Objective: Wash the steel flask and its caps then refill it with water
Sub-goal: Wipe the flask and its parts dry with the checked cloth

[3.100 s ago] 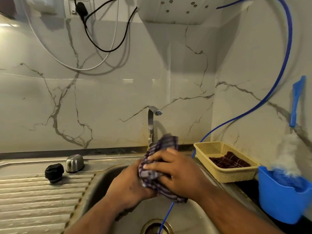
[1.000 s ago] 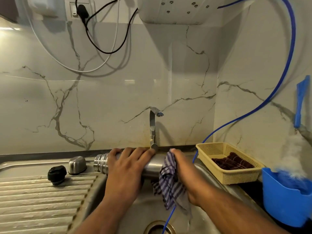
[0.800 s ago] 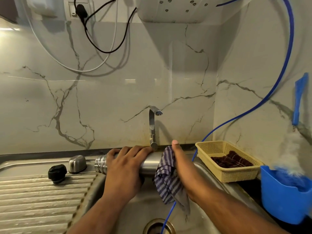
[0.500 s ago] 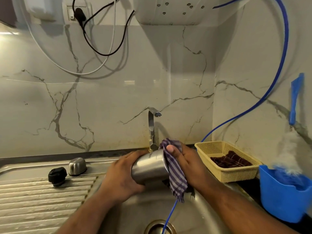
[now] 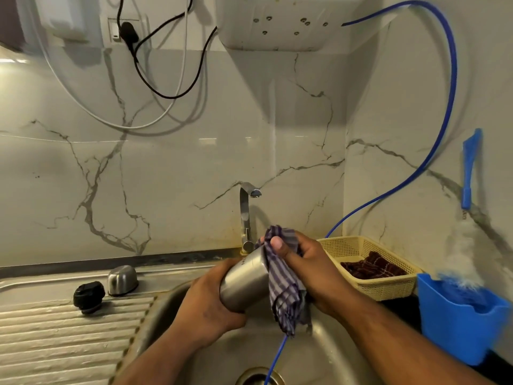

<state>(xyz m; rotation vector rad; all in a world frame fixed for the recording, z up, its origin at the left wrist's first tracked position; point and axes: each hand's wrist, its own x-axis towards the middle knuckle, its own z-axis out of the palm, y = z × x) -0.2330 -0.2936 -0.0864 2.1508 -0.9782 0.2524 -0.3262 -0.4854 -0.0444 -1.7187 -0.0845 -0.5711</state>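
The left hand grips the steel flask over the sink, its upper end tilted rearward into the cloth the right hand pinches.

You have the flask over the sink, before the tap, cloth at its right end. Stopper and cap sit on the drainboard, your left; basket, your right.

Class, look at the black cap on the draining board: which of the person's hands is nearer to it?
Left. The left hand grips the flask just right of the black cap; the right hand, holding the cloth, is farther right.
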